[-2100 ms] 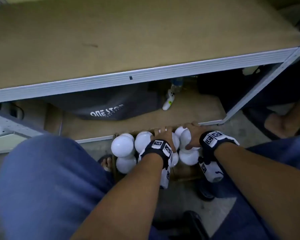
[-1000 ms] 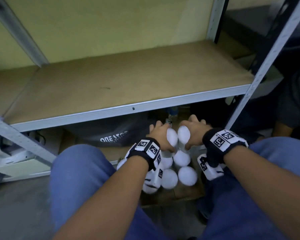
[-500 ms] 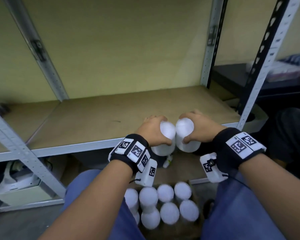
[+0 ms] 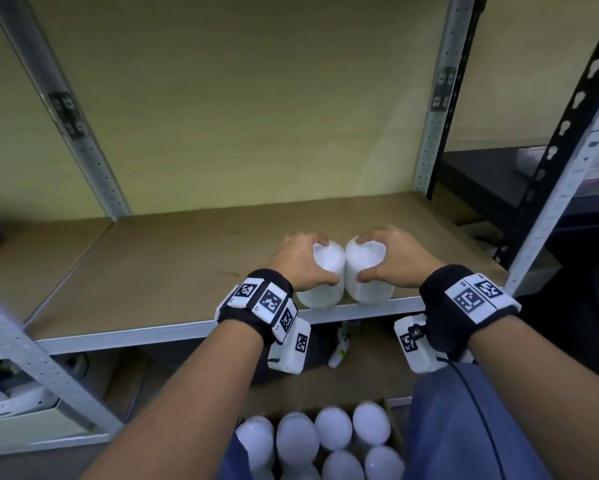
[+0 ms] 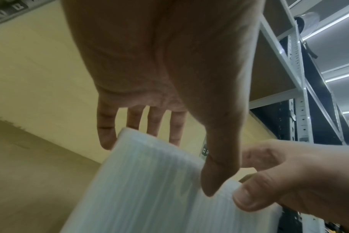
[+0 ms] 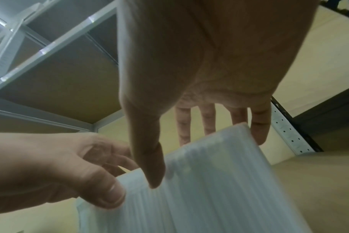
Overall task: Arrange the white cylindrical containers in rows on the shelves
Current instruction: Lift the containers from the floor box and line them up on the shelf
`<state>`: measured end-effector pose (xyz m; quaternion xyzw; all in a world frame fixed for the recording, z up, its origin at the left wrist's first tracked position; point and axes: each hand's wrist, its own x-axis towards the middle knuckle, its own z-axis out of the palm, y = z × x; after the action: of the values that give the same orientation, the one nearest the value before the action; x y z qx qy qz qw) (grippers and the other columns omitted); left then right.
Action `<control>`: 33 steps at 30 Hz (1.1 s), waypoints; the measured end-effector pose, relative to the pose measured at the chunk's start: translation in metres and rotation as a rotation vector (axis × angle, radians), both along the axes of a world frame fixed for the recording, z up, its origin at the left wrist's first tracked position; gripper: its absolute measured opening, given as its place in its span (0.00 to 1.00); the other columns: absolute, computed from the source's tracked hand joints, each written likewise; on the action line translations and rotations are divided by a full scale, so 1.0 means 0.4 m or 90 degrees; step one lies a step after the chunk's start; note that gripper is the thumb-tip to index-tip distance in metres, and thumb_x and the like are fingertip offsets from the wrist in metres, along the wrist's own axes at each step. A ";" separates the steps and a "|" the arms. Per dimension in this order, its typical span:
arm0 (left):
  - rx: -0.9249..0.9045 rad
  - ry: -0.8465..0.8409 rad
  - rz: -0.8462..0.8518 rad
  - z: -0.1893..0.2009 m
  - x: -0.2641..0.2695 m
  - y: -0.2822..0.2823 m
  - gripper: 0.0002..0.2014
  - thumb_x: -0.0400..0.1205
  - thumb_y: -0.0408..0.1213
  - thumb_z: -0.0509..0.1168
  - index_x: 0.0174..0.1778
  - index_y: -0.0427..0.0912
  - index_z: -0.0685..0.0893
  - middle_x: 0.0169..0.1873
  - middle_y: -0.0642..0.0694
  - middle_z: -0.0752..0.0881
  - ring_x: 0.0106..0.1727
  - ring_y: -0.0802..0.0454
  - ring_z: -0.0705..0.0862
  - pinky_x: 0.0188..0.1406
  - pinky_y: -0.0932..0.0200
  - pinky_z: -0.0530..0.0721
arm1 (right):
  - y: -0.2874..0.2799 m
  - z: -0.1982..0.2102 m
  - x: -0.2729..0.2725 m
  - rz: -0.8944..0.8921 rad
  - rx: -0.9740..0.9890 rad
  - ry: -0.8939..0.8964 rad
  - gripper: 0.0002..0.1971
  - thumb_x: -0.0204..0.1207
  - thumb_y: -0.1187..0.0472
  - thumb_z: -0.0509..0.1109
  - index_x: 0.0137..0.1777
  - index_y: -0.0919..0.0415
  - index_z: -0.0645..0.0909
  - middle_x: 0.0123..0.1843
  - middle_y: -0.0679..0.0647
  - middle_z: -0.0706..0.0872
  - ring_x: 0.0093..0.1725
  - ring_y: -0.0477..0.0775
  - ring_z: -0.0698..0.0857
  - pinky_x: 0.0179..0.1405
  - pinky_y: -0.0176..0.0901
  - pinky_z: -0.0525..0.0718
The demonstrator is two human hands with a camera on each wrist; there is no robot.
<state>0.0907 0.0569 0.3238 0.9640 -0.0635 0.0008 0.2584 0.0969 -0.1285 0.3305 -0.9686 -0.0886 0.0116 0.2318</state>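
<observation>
2 white containers, left container (image 4: 320, 277) and right container (image 4: 369, 271), upright and touching at the front edge of the shelf (image 4: 152, 271). Left hand (image 4: 299, 259) grips the left one from above, right hand (image 4: 400, 259) the right one. Box (image 4: 393, 429) of more white containers (image 4: 329, 433) below.

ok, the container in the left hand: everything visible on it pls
The left container is a white, translucent-looking plastic cylinder with fine vertical ribbing on its wall and a flat closed top. It stands upright at the front edge of the brown shelf, its side against the right container. The left hand grips it from above, fingers behind, thumb in front. No label shows.
</observation>
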 end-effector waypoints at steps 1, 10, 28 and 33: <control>0.000 0.007 -0.001 -0.005 0.012 0.001 0.35 0.63 0.49 0.77 0.68 0.52 0.78 0.66 0.48 0.78 0.69 0.46 0.74 0.63 0.47 0.80 | 0.002 -0.006 0.015 0.004 0.002 0.002 0.34 0.59 0.51 0.82 0.68 0.47 0.79 0.71 0.50 0.76 0.70 0.55 0.75 0.68 0.52 0.77; 0.011 0.024 -0.011 -0.042 0.064 0.006 0.32 0.67 0.48 0.76 0.69 0.51 0.76 0.69 0.50 0.74 0.71 0.47 0.70 0.66 0.47 0.77 | -0.002 -0.066 0.077 0.006 -0.011 0.040 0.33 0.65 0.48 0.77 0.72 0.44 0.73 0.75 0.46 0.72 0.73 0.60 0.71 0.73 0.57 0.72; 0.037 -0.023 -0.044 0.004 -0.051 0.009 0.18 0.80 0.38 0.65 0.67 0.45 0.79 0.68 0.47 0.76 0.73 0.49 0.71 0.69 0.56 0.71 | -0.012 0.012 -0.039 0.050 -0.114 0.010 0.19 0.75 0.54 0.73 0.65 0.53 0.81 0.66 0.54 0.80 0.65 0.54 0.78 0.63 0.45 0.77; 0.032 -0.040 -0.027 -0.012 -0.056 0.005 0.16 0.81 0.32 0.62 0.65 0.44 0.82 0.69 0.47 0.78 0.71 0.50 0.74 0.65 0.59 0.73 | -0.011 0.004 -0.034 0.060 -0.127 -0.024 0.14 0.78 0.60 0.68 0.63 0.55 0.83 0.64 0.54 0.83 0.62 0.54 0.81 0.61 0.44 0.79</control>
<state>0.0683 0.0588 0.3190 0.9681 -0.0918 0.0240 0.2321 0.0834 -0.1329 0.3323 -0.9817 -0.1365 0.0129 0.1320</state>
